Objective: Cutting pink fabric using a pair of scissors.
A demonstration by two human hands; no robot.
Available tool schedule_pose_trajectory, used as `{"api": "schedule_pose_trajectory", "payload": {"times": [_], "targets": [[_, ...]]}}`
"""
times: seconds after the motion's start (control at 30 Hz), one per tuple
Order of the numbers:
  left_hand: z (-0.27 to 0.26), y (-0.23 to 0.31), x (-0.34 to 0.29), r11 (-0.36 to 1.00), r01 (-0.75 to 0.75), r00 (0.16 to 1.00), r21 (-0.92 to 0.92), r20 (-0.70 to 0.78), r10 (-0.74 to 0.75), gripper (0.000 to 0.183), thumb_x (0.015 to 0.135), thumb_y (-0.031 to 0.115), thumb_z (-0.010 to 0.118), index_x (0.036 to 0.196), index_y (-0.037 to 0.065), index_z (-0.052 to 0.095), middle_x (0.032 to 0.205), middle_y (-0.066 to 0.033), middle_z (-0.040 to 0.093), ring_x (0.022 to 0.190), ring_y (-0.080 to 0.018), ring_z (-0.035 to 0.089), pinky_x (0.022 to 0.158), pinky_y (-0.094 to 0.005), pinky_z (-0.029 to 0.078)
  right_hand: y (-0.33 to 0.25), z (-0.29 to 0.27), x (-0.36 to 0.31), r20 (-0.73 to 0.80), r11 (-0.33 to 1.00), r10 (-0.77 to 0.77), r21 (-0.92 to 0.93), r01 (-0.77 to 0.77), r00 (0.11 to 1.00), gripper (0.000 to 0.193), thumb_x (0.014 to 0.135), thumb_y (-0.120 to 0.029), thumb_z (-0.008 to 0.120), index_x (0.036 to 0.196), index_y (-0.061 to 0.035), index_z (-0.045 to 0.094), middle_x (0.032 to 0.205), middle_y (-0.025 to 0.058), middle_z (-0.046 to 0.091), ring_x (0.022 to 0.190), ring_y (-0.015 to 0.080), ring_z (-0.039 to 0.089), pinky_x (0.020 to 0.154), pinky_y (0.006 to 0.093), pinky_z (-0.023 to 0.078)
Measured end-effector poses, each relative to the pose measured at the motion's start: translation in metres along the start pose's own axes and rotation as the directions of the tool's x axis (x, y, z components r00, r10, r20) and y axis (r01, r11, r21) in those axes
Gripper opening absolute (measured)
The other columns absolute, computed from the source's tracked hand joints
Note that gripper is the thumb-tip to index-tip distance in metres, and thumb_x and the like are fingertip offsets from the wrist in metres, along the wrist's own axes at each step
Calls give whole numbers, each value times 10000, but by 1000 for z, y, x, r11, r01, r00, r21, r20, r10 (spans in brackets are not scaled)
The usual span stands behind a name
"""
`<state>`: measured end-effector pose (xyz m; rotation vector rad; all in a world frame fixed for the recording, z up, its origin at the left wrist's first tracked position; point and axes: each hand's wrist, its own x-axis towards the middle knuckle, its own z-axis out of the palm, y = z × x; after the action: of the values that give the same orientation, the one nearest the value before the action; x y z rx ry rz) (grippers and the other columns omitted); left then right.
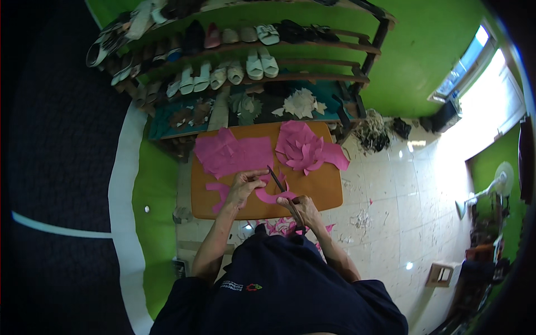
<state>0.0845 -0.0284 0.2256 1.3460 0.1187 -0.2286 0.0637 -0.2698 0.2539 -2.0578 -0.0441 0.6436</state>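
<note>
My left hand [243,188] pinches a curved pink strip [269,197] of thin sheet material above the near side of the table. My right hand [303,211] grips a pair of dark scissors [276,180], their blades pointing up and away to the left. The strip runs from my left fingers toward the scissors; whether the blades are closed on it is hard to make out. Beyond my hands lie a pink pile of cut pieces [218,159] on the left and a pink layered pile [304,148] on the right. Another pink offcut [218,192] rests left of my left hand.
The orange-brown table [329,192] stands before me. Behind it rises a wooden rack [318,78] with several shoes and stacks of cut pieces. Pink scraps [279,226] litter the floor near my legs. A dark bundle [373,131] sits right of the rack; a white fan [502,178] stands far right.
</note>
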Motion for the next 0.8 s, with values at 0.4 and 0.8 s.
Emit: {"api": "schedule_pose_trajectory", "payload": {"times": [0.4, 0.8], "targets": [[43, -36, 67, 981, 108, 994, -161, 2, -109, 677, 784, -64, 654, 1431, 35, 484, 906, -96, 729, 845, -147, 715, 762, -247, 586, 85, -3, -31, -63, 950, 289, 138, -278, 955, 606, 852, -597, 691, 883, 5, 748, 653, 107, 649, 612, 194, 623, 623, 373, 495], [13, -208, 132, 540, -89, 975, 837, -38, 221, 663, 946, 328, 612, 1502, 54, 377, 1553, -258, 305, 1429, -418, 307, 1165, -518, 263, 141, -31, -55, -126, 860, 495, 211, -464, 860, 814, 768, -753, 648, 859, 54, 706, 647, 120, 603, 611, 200, 606, 588, 351, 459]]}}
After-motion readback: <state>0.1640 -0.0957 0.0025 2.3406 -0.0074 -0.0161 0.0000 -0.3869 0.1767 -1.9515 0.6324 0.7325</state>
